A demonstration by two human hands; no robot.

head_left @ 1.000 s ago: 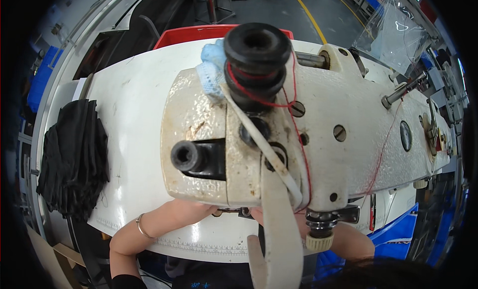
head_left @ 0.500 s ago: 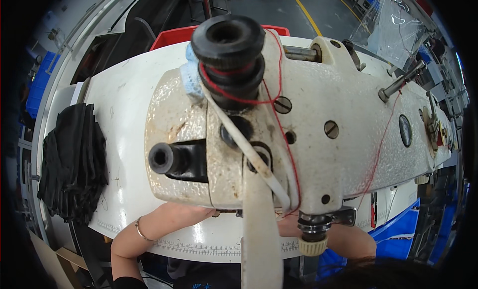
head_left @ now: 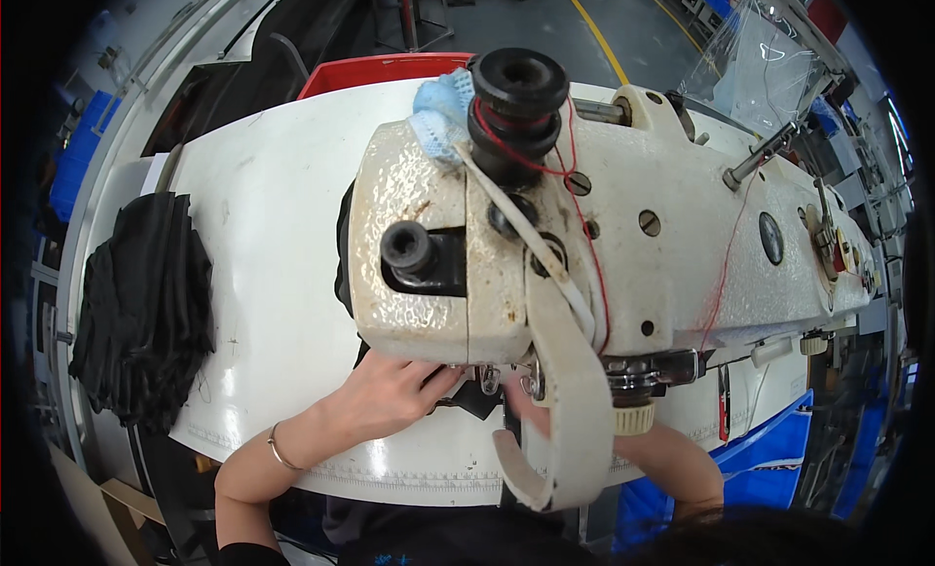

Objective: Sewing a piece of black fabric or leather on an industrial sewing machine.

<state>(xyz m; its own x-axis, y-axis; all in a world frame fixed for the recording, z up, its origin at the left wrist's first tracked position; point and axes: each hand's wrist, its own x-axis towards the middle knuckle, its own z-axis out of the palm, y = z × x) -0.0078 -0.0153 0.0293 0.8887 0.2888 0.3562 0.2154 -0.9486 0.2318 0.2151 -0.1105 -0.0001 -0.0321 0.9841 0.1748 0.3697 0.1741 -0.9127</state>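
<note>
A cream-white sewing machine (head_left: 623, 264) covers much of the work, with red thread running over it. My left hand (head_left: 394, 396), a bracelet at its wrist, lies at the near side of the machine head. Its visible fingers stretch apart over a piece of black fabric (head_left: 475, 400); other fingertips are hidden under the head. More of this fabric shows past the head's left side. My right hand (head_left: 528, 407) is on the other side of the needle area, mostly behind the curved white guard (head_left: 581, 420). Its fingers are blurred and covered, so their grip is unclear.
A stack of black fabric pieces (head_left: 146, 313) lies on the white table (head_left: 268, 274) at the left. A red bin (head_left: 380, 72) stands beyond the far edge. Blue material (head_left: 765, 464) hangs at the lower right. A ruler scale (head_left: 390, 480) runs along the near edge.
The view has shifted, and the machine appears lower and farther right. More of my left hand and the black fabric by the needle now shows. The guard's curved lower end has come into sight.
</note>
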